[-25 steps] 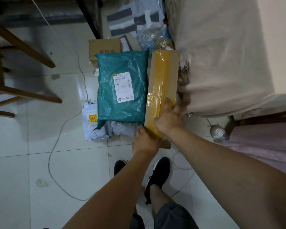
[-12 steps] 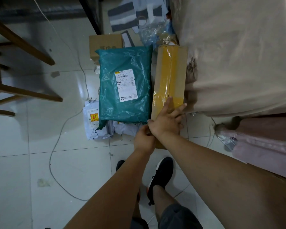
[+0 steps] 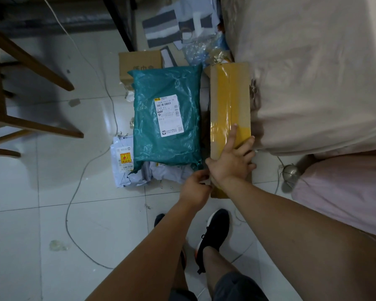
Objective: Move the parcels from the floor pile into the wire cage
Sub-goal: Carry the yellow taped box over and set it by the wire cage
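**Foreground, lower centre.** Black shoes (image 3: 214, 231) on the tiled floor (image 3: 30, 213). A loose grey cable (image 3: 71, 205) loops across the tiles to their left. Risk: a foot snags it when the person turns away with a load.

**Left grip** (image 3: 195, 186), centre. Fingers are curled and appear to pinch the near left edge of the long taped carton (image 3: 228, 94). The hold is narrow and on an edge only.

**Right grip** (image 3: 231, 162), just right of the left. Fingers are spread and pressed flat on the carton's top, with the thumb at its left edge. It presses but does not enclose.

**Long taped carton**, centre right, on the floor pile. It lies tight against the draped bed (image 3: 313, 72). Risks:
- The glossy yellow tape may let the flat palm slide.
- The far end is unsupported and may dip or swing on lifting.
- The carton may drag on the bed cover.

**Teal poly mailer** (image 3: 156, 144), just left of the carton. It lies over a white poly mailer (image 3: 126, 170). Risk: a swinging carton could nudge both.

**Small brown carton** (image 3: 139, 61), upper centre, behind the mailers.

**Wire cage.** Not in view, so the carry route cannot be judged.
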Available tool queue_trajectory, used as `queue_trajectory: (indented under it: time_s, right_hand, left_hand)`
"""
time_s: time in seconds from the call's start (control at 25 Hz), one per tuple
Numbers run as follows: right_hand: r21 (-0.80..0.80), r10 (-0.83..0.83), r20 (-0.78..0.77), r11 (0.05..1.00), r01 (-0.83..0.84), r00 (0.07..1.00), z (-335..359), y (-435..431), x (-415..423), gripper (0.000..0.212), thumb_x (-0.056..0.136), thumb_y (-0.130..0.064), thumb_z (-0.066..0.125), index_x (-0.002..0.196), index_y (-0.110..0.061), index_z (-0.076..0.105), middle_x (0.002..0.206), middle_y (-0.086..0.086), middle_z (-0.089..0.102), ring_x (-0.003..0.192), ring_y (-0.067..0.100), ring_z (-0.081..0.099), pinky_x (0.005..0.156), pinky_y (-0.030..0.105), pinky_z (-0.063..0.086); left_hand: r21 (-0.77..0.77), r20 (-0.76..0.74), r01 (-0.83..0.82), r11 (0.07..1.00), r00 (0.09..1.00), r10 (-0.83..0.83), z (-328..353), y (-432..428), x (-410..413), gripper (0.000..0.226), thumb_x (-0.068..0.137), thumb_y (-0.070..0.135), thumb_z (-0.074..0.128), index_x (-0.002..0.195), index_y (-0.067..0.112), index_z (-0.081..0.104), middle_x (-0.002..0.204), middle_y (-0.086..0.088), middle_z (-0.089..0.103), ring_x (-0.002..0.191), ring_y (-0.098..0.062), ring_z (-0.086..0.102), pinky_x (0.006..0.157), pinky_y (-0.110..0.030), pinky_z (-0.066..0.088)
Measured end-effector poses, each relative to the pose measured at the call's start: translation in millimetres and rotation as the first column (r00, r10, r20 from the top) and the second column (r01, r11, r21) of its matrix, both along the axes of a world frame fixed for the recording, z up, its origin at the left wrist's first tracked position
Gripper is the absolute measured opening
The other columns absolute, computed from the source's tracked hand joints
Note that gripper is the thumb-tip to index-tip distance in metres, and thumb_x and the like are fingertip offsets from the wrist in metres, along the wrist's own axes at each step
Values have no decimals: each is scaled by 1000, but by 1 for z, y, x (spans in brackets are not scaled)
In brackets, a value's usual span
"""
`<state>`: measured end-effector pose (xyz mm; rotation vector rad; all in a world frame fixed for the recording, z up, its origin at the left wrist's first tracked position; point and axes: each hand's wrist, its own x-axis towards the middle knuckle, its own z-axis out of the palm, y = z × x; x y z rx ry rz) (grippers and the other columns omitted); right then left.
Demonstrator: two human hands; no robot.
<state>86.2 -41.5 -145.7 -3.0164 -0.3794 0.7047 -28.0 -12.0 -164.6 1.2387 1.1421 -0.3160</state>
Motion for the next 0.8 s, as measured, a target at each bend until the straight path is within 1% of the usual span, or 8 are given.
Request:
queue_trajectory:
  time_s: [0.08,0.24,0.4,0.48,0.56,0.64,0.72,0.8]
  right_hand:
    - [19,47,16,999,-47,999,15,-4,6,133,67,-62,80,156,-43,-18,160,27,4,128,47,32,97,60,38]
    - [26,101,4,995,-101,995,59,-13,11,131,65,-67,78,155,-48,-16,157,26,11,129,46,33,99,61,37]
    - [12,108,-24,994,-108,994,121,-26,7,122,65,-74,73,156,-50,-6,159,22,10,131,43,31,101,58,32]
    - [13,112,-28,994,-111,993,153,-33,4,117,66,-76,71,156,-50,1,160,21,10,132,42,30,101,56,31]
    - [22,103,-14,994,-103,995,189,-40,1,114,66,-75,71,155,-49,5,160,20,10,133,42,30,102,56,31]
    - [37,94,-13,995,-94,995,218,-45,-2,112,65,-73,71,155,-49,8,160,21,10,135,43,29,102,56,30]
    - [53,96,-8,994,-95,995,249,-47,-6,112,65,-71,71,154,-49,9,160,21,11,136,43,28,102,56,30]
    - [63,102,2,993,-102,995,278,-47,-11,111,64,-70,72,154,-48,10,159,20,11,136,43,27,102,56,30]
  left_hand:
    - [34,-9,54,998,998,-54,10,1,-1,58,86,-4,62,141,14,57,129,-5,65,111,-22,65,94,-35,54]
    - [137,-2,133,982,991,-134,40,7,3,54,89,-1,62,140,14,57,127,-5,65,114,-21,64,97,-33,52]
    - [272,10,214,938,974,-225,95,21,10,47,89,-1,57,133,15,61,117,0,67,104,-15,63,82,-23,46]
    - [302,14,212,930,974,-226,125,30,11,46,89,0,58,132,15,63,115,0,69,107,-19,65,89,-30,51]
    - [348,-1,244,905,966,-260,159,38,13,45,89,4,62,132,18,64,120,-1,70,114,-23,65,99,-38,52]
    - [394,-46,340,854,935,-351,190,43,14,48,90,9,60,137,21,60,128,-3,68,117,-25,63,99,-38,52]
    - [470,-83,439,766,886,-457,228,49,14,52,92,12,58,143,21,52,132,-5,65,118,-26,61,96,-36,51]
    - [572,-83,485,662,837,-541,263,53,15,57,93,13,58,148,19,42,137,-9,59,120,-30,59,94,-40,50]
